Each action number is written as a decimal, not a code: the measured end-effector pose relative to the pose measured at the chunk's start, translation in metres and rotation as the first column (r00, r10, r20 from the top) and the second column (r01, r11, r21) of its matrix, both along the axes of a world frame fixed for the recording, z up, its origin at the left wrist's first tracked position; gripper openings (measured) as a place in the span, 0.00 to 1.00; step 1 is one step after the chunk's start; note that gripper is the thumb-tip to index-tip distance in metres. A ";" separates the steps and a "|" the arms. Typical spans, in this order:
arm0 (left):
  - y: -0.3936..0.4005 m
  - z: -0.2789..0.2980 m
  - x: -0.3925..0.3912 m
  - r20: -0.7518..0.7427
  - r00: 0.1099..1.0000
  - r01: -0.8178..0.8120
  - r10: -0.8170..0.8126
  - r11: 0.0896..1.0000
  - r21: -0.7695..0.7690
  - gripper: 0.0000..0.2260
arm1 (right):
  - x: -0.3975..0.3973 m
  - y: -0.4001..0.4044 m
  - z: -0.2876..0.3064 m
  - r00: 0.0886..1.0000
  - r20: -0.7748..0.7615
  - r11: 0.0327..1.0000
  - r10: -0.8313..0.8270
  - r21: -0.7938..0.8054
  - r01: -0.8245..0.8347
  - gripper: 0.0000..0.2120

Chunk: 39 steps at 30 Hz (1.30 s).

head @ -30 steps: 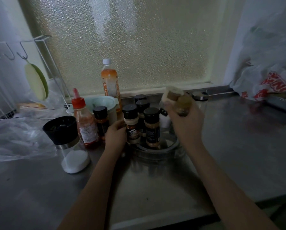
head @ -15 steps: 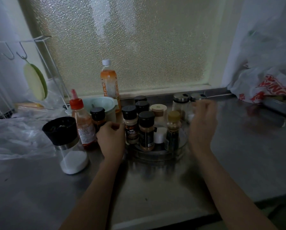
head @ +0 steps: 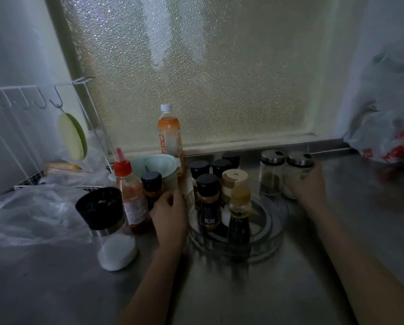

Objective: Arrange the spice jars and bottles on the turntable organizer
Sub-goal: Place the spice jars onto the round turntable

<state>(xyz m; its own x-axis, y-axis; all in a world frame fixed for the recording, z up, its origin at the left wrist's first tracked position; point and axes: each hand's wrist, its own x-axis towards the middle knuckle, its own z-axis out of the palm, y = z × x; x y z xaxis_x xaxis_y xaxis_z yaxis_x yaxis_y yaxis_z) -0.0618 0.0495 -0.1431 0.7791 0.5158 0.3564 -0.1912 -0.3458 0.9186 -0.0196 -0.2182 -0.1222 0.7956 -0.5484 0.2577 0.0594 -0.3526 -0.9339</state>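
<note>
A clear round turntable [head: 268,227] sits on the steel counter. On it stand several black-capped spice jars [head: 208,200], a beige-capped jar [head: 234,184] and a dark bottle with a yellow cap [head: 239,221] at the front. My left hand [head: 170,214] rests in a loose fist against the turntable's left rim, beside a small black-capped jar [head: 152,187]. My right hand [head: 307,184] is wrapped around a glass shaker with a metal lid [head: 298,171], behind the turntable's right side. A second metal-lidded shaker [head: 271,172] stands just left of it.
Left of the turntable stand a red-capped sauce bottle [head: 129,193], a black-topped salt grinder [head: 107,221], a pale green bowl [head: 156,164] and an orange drink bottle [head: 169,134]. A white wire rack [head: 32,137] and plastic wrap fill the left; a plastic bag [head: 388,127] lies at the right.
My right hand set the yellow-capped bottle down on the turntable's front, then moved right and back and closed around the metal-lidded shaker. My left hand stayed at the left rim.
</note>
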 end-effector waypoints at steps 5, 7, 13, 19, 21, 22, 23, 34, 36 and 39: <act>0.003 -0.003 0.002 -0.042 0.992 0.113 -0.117 0.989 -0.094 0.12 | -0.018 0.002 0.012 0.947 0.212 0.960 -0.240 -0.095 0.264 0.28; 0.002 -0.001 0.003 -0.083 0.968 0.224 -0.236 0.965 -0.134 0.10 | -0.031 0.008 0.023 0.877 0.413 0.963 -0.244 -0.004 0.270 0.26; -0.003 0.004 -0.002 -0.124 0.953 0.272 -0.275 0.961 -0.046 0.13 | -0.041 0.033 0.029 0.941 0.327 0.988 0.085 0.098 -0.123 0.23; -0.004 0.005 -0.003 -0.119 0.948 0.286 -0.294 0.955 -0.077 0.14 | -0.041 0.047 0.007 0.904 0.121 0.894 0.409 -0.255 -0.370 0.24; -0.004 0.005 -0.002 -0.124 0.947 0.289 -0.297 0.954 -0.076 0.14 | -0.037 0.046 0.004 0.891 0.076 0.854 0.448 -0.331 -0.401 0.21; -0.004 0.005 -0.002 -0.127 0.947 0.289 -0.297 0.954 -0.077 0.14 | -0.036 0.045 0.004 0.887 0.085 0.854 0.455 -0.326 -0.407 0.18; -0.004 0.005 -0.002 -0.128 0.946 0.288 -0.297 0.954 -0.083 0.14 | -0.035 0.044 0.005 0.885 0.110 0.871 0.452 -0.269 -0.412 0.16; -0.002 0.000 0.003 -0.182 0.937 0.279 -0.297 0.953 -0.118 0.18 | 0.025 0.013 -0.004 0.945 0.001 0.945 0.327 0.018 -0.327 0.40; -0.002 0.000 0.004 -0.185 0.937 0.276 -0.295 0.953 -0.123 0.19 | 0.033 0.014 -0.010 0.943 0.010 0.943 0.332 -0.015 -0.331 0.35; -0.003 -0.001 0.005 -0.175 0.937 0.284 -0.302 0.951 -0.123 0.18 | 0.027 0.015 -0.013 0.982 0.036 0.977 0.187 -0.115 -0.182 0.28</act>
<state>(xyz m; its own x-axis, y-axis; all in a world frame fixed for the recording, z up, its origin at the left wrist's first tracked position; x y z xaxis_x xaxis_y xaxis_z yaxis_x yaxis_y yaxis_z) -0.0570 0.0461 -0.1437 0.9488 0.2787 0.1484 -0.0904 -0.2107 0.9734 0.0078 -0.2032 -0.1353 0.8664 -0.3592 0.3469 0.1750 -0.4322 -0.8846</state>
